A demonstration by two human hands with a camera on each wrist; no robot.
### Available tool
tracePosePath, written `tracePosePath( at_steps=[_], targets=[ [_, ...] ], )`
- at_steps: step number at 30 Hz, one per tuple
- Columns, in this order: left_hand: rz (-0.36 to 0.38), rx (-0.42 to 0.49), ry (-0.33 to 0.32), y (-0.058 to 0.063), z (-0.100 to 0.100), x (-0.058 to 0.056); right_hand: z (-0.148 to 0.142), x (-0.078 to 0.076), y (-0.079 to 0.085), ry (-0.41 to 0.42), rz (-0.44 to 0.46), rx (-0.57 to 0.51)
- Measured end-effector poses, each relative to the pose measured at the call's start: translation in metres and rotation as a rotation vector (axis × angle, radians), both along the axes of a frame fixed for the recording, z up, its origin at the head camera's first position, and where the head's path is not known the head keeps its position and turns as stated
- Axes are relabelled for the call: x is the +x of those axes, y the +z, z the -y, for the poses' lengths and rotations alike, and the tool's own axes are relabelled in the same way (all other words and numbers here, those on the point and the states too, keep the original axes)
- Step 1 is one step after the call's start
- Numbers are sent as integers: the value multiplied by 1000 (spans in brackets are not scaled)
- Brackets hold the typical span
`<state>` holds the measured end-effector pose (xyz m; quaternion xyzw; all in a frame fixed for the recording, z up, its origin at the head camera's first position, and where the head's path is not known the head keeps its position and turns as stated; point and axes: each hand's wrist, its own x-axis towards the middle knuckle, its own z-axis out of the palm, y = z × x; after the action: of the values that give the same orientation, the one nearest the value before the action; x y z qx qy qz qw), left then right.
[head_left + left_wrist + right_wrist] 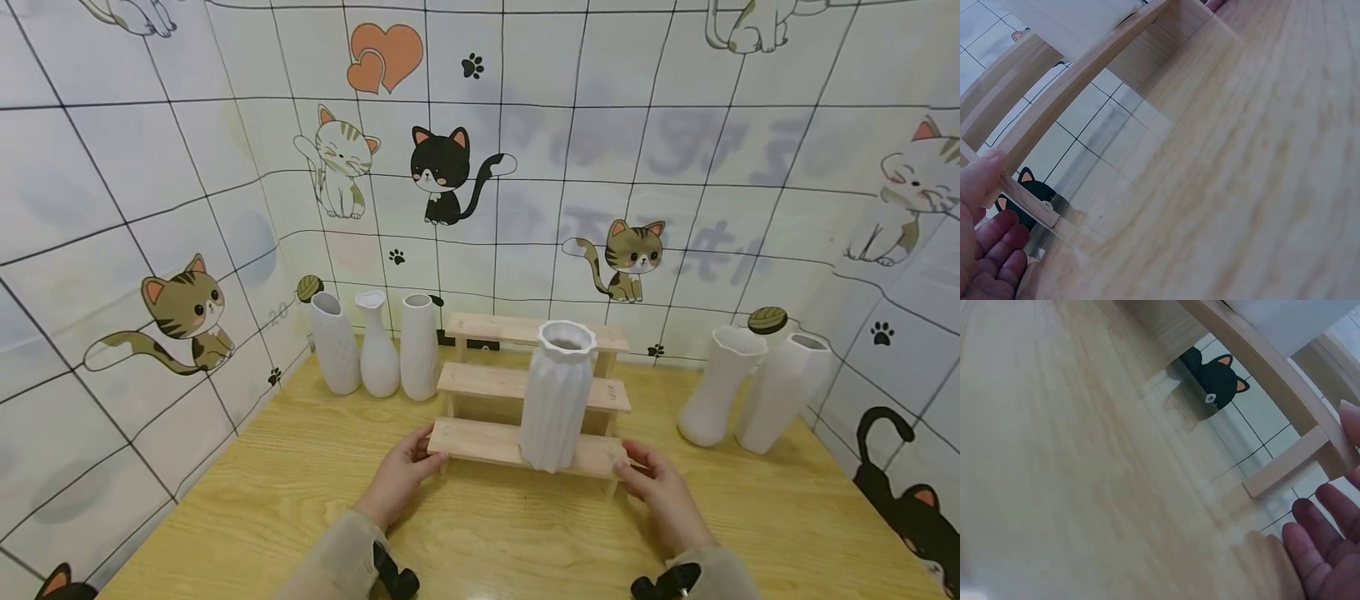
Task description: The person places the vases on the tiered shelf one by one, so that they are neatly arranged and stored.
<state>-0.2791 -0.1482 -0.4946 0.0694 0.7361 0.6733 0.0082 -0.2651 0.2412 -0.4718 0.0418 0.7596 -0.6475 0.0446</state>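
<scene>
From the head camera, my left hand (401, 477) and right hand (662, 489) held opposite ends of the lowest step (480, 437) of a wooden rack (480, 381), thumb and fingers lightly closed on the board at each end. A ribbed vase (557, 404) stood upright on that step, slightly right of its middle, its base close to the front edge. As I judged it, that much was done: rack upright on the counter (525, 546), one vase on it. Letting go was left; whether the rack was finally placed, I couldn't tell. Five other white vases stood off it: a textured vase (337, 354), a slim-necked vase (380, 368) and a rounded vase (418, 354) on the left, a flared vase (716, 392) and an angular vase (783, 396) on the right. The rounded one, just beside the rack, left little room that way, and the cat-print wall sheet (525, 258) rose behind.

In the left wrist view, my thumb (984, 175) pressed the board's end, my other fingers curled below, near a leg (1034, 203).

In the right wrist view, my thumb (1350, 420) met the board's edge while the lower fingers hung loosely bent, apart from the leg there.
</scene>
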Motion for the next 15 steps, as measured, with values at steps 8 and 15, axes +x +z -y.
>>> tracePosePath(
  at_steps=[8,15],
  targets=[
    [10,10,-10,0,0,2,-1,0,-7,-15,-47,14],
    [19,-14,34,2,0,4,1,2,-8,-33,-75,-17]
  ],
)
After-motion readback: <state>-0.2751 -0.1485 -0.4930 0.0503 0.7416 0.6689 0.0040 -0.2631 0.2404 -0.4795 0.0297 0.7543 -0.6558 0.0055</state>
